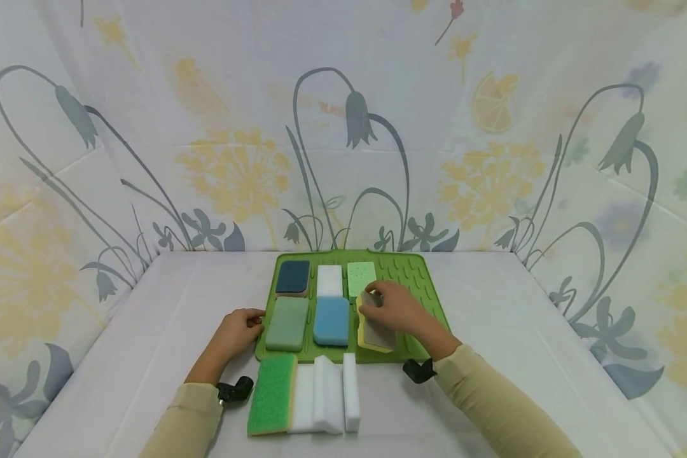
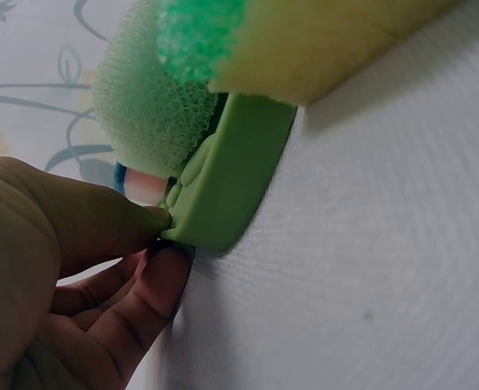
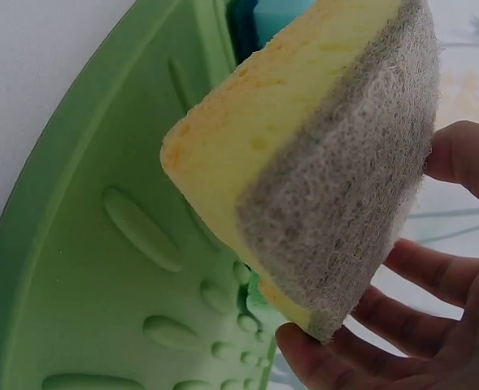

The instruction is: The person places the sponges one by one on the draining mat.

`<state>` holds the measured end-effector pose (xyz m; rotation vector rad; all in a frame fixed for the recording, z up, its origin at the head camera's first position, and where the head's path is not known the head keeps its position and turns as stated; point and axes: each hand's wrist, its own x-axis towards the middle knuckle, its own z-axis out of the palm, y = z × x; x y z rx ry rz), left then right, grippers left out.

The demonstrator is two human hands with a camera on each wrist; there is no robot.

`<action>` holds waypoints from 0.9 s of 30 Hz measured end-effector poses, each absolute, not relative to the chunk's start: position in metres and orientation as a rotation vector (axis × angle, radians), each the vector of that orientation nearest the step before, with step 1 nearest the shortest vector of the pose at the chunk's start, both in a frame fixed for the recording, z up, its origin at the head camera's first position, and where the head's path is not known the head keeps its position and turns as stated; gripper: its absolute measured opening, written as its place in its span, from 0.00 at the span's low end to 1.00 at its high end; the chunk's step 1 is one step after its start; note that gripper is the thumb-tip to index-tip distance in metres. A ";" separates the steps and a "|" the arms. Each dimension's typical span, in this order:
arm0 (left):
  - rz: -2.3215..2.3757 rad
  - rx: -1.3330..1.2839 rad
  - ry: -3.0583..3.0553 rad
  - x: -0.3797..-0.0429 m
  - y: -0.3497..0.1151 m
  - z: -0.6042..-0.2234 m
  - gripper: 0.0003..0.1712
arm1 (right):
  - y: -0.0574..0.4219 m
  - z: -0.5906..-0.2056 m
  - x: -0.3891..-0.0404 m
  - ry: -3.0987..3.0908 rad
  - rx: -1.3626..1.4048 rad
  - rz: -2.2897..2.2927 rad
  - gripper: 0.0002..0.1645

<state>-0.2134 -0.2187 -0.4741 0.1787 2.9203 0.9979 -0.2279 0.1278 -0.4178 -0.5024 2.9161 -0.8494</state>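
My right hand grips a yellow sponge with a grey scouring side, over the front right of a green ridged mat. In the right wrist view the sponge is tilted, its grey face toward the fingers. My left hand pinches the mat's left edge; in the left wrist view its thumb lies on top of the raised rim. On the mat sit a dark blue sponge, a white one, a light green one, a pale green one and a blue one.
In front of the mat, a green and yellow sponge stands beside several white foam blocks. A white cloth covers the table, and a flower-patterned curtain hangs behind. A black camera sits at each wrist.
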 end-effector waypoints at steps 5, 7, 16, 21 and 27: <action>0.992 0.180 2.920 -0.213 -0.218 -0.474 0.20 | 0.126 -0.425 -0.234 2.926 -0.516 -0.821 0.29; 0.990 0.180 2.919 -0.213 -0.218 -0.474 0.20 | 0.125 -0.427 -0.236 2.927 -0.515 -0.808 0.29; 0.991 0.168 2.922 -0.213 -0.219 -0.474 0.20 | 0.118 -0.428 -0.238 2.949 -0.498 -0.737 0.27; 0.997 0.184 2.931 -0.211 -0.219 -0.472 0.21 | 0.113 -0.428 -0.237 2.976 -0.488 -0.668 0.27; 1.000 0.180 2.923 -0.212 -0.219 -0.472 0.20 | 0.109 -0.436 -0.238 3.007 -0.484 -0.606 0.27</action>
